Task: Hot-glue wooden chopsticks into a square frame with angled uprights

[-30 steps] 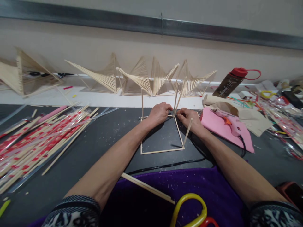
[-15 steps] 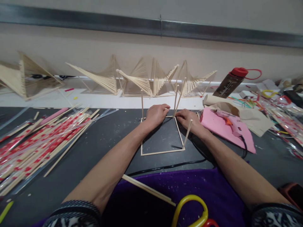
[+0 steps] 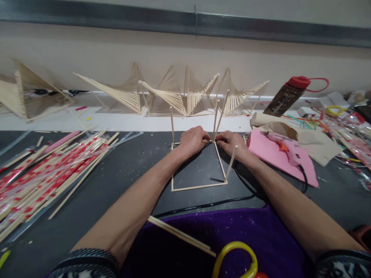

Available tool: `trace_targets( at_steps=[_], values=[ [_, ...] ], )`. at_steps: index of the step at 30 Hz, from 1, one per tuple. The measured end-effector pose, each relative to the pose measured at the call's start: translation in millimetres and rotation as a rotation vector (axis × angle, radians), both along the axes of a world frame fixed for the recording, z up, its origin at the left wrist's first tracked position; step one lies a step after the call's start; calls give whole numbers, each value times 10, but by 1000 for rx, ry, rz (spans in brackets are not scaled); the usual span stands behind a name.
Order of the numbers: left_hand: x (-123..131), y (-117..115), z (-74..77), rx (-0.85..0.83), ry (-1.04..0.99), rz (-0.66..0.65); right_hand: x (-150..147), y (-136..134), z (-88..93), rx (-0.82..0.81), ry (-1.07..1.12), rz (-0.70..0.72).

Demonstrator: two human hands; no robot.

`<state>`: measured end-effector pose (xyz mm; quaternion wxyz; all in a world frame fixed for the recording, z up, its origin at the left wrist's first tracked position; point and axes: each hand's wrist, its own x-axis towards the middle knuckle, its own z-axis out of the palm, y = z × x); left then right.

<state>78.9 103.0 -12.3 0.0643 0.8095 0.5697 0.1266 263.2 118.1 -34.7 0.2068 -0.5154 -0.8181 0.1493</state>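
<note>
A square frame of thin wooden sticks lies on the dark table, with upright sticks at its corners. At its far side, my left hand bends over the back stick, fingertips closed near the far right corner; what they pinch is hidden. My right hand is just right of that corner, its fingers together at the base of two upright sticks. One of these leans right. A shorter stick stands tilted at the near right corner, and another rises at the far left.
Twisted stick models line the wall. Packaged sticks lie left. At right are a pink glue gun on pink foam, its black cable, and a bottle. Yellow-handled scissors and loose sticks rest on purple cloth.
My left hand's fingertips have moved slightly right, closer to the far right corner. My right hand stays by the upright sticks. The camera view has shifted a little.
</note>
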Motion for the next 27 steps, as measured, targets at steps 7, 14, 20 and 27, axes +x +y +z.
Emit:
trace_targets(
  at_steps=[7,14,20,27],
  values=[
    [49,18,-12,1,32,2,3,-50,55,26,-8,-35],
    [63,24,-38,12,5,1,17,-72,-29,55,30,-18],
    [74,13,-61,25,-21,4,15,-118,-69,67,55,-18],
    [84,20,-79,35,-65,1,5,-122,-69,67,56,-6]
  ],
)
